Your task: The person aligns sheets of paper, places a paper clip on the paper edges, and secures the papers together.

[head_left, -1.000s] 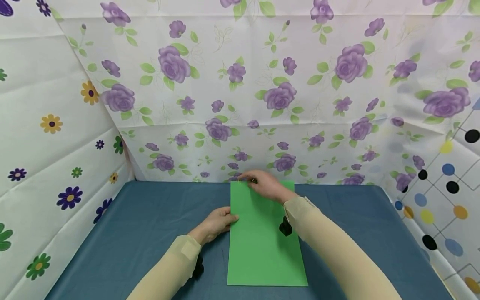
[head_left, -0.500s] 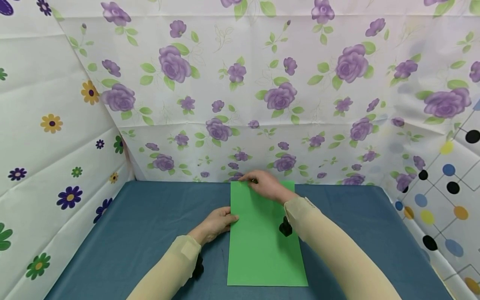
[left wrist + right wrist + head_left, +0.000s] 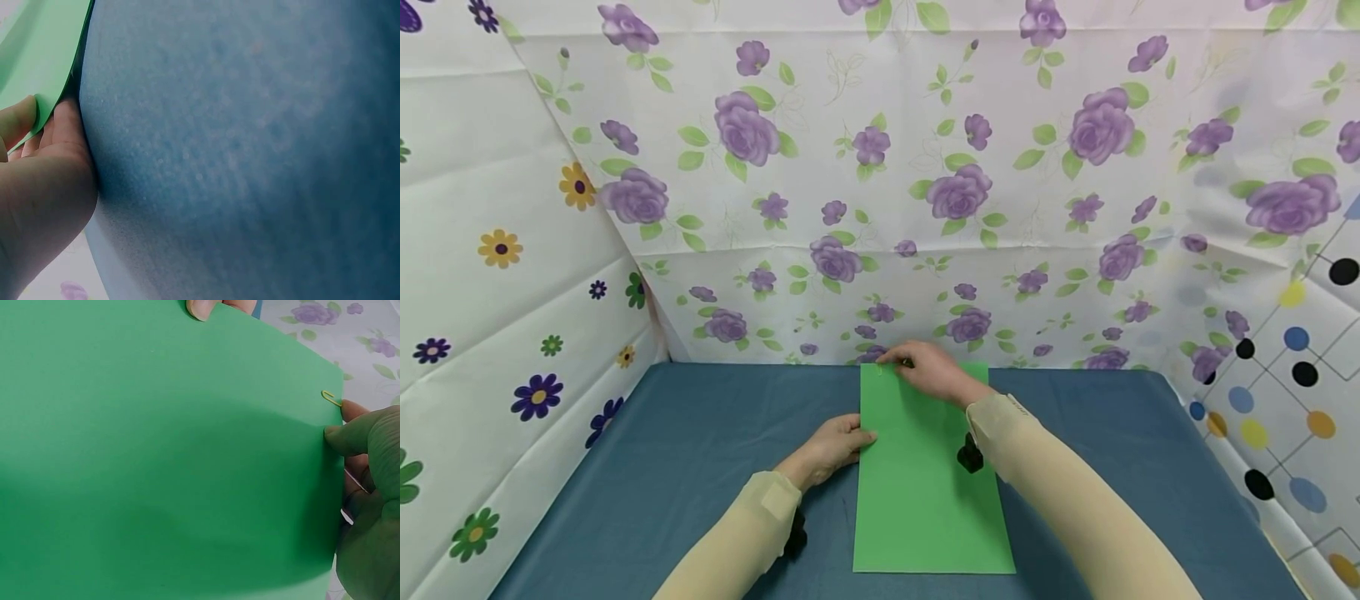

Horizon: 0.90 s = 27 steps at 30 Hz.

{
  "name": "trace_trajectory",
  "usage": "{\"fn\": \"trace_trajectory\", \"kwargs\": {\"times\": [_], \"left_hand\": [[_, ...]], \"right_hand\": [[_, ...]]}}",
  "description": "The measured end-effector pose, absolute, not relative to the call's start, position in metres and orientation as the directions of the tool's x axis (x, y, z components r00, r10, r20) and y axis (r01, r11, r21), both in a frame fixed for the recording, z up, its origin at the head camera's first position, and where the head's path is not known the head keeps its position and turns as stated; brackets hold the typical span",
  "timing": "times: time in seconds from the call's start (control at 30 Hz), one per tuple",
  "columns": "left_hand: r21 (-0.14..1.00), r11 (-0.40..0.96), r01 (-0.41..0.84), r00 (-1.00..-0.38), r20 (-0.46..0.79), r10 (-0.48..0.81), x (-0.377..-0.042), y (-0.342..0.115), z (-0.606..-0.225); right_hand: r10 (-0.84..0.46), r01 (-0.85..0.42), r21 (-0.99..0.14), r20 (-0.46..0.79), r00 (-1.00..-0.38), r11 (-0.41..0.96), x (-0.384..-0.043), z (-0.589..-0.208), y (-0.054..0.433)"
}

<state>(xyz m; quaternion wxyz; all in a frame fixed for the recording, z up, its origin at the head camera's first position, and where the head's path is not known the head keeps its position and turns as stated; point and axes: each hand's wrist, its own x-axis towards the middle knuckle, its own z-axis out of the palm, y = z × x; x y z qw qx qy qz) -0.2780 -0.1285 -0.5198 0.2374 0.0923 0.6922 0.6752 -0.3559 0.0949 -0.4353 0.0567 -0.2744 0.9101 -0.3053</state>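
A green sheet of paper [image 3: 932,500] lies lengthwise, its far end by the flowered backdrop. My left hand [image 3: 829,448] pinches its left edge; in the left wrist view the thumb [image 3: 20,122] lies on top and the fingers pass underneath, bending the edge up. At the far edge, my right hand [image 3: 934,371] pinches the sheet, thumb [image 3: 347,439] on its face and other fingers behind. A yellow paper clip [image 3: 330,398] sits over that edge beside the right forefinger. A thin pale line and a small white tip show among the right fingers; what they are, I cannot tell.
A dark blue cloth [image 3: 737,433] covers the table under the sheet. Purple-flowered sheeting [image 3: 880,200] hangs along the back. Patterned white sheets [image 3: 467,275] stand at both sides. A small black device [image 3: 971,455] hangs at each wrist.
The yellow paper clip has slid a little further onto the green paper, toward me. Both hands and the sheet have hardly moved.
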Motion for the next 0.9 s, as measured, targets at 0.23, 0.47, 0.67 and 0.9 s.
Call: {"fn": "trace_trajectory", "kwargs": {"times": [0.23,0.47,0.67,0.9], "left_hand": [[0.979,0.077,-0.187,-0.868,-0.202,0.453,-0.278,-0.129,-0.519],[0.979,0.079,-0.187,-0.863,-0.202,0.463,-0.278,-0.129,-0.519],[0.979,0.084,-0.185,-0.864,-0.203,0.461,-0.277,-0.129,-0.519],[0.980,0.090,-0.177,-0.870,-0.198,0.451,-0.277,-0.129,-0.520]], "right_hand": [[-0.531,-0.457,-0.589,0.056,-0.846,0.666,-0.355,-0.435,0.095],[-0.532,-0.468,-0.579,0.068,-0.844,0.668,-0.355,-0.437,0.096],[-0.542,-0.474,-0.609,0.085,-0.836,0.636,-0.353,-0.437,0.102],[-0.486,-0.455,-0.634,0.141,-0.863,0.625,-0.349,-0.438,0.132]]}}
